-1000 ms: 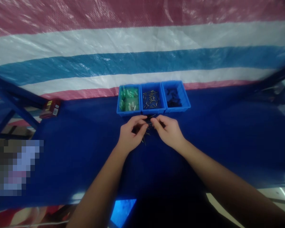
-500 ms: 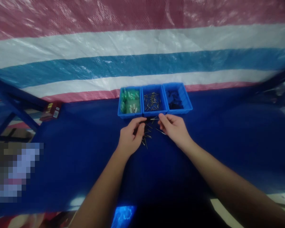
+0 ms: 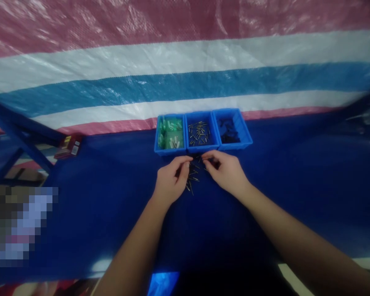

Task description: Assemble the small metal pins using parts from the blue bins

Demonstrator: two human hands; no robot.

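Note:
My left hand (image 3: 172,179) is closed in a pinch, thumb and forefinger around a thin dark piece (image 3: 195,158) that shows at their tips. Facing it, my right hand (image 3: 230,172) has its thumb and fingers bent together; what they hold is too small and shaded to make out. The fingertips of both hands are close together, just in front of the bins. Below them, partly covered by my left hand, lies a loose pile of thin brass-coloured and dark metal pins (image 3: 192,179) on the blue tabletop (image 3: 117,205).
Three blue bins stand in a row: the left bin (image 3: 170,153) with green packets and pale pieces, the middle bin (image 3: 203,148) with metal pins, the right bin (image 3: 249,142) with dark parts. A red box (image 3: 68,146) sits at the left by a blue frame (image 3: 27,144). Striped sheeting (image 3: 185,57) hangs behind.
My right hand's fingertips have shifted slightly left, nearer to my left hand. The thin shiny rod that spanned between the hands no longer shows. The view has shifted slightly.

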